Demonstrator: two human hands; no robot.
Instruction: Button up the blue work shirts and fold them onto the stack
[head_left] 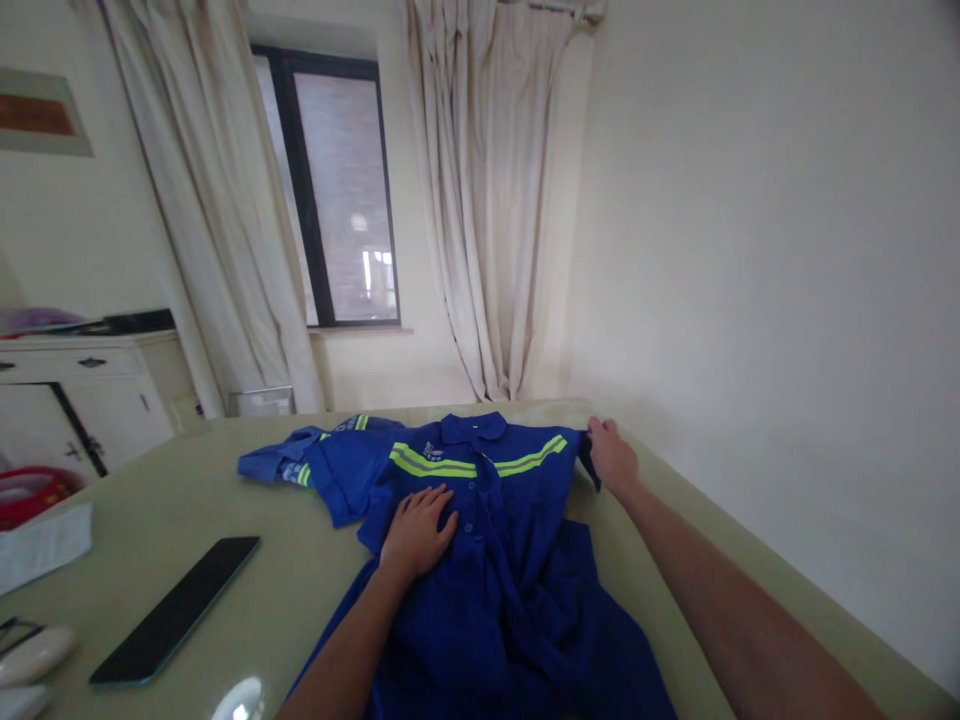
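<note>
A blue work shirt point(517, 580) with yellow-green reflective stripes lies spread on the pale table point(225, 480), collar towards the window. My left hand point(418, 528) rests flat on the shirt's chest, fingers apart. My right hand point(611, 455) reaches to the shirt's right shoulder edge and pinches the fabric there. The shirt's left sleeve point(300, 462) is folded out to the left.
A dark phone point(176, 608) lies on the table at my left. A white folded paper point(45, 545) and white rounded objects point(34, 655) sit at the left edge. A white cabinet point(82, 400) stands behind; curtains and a window fill the back wall.
</note>
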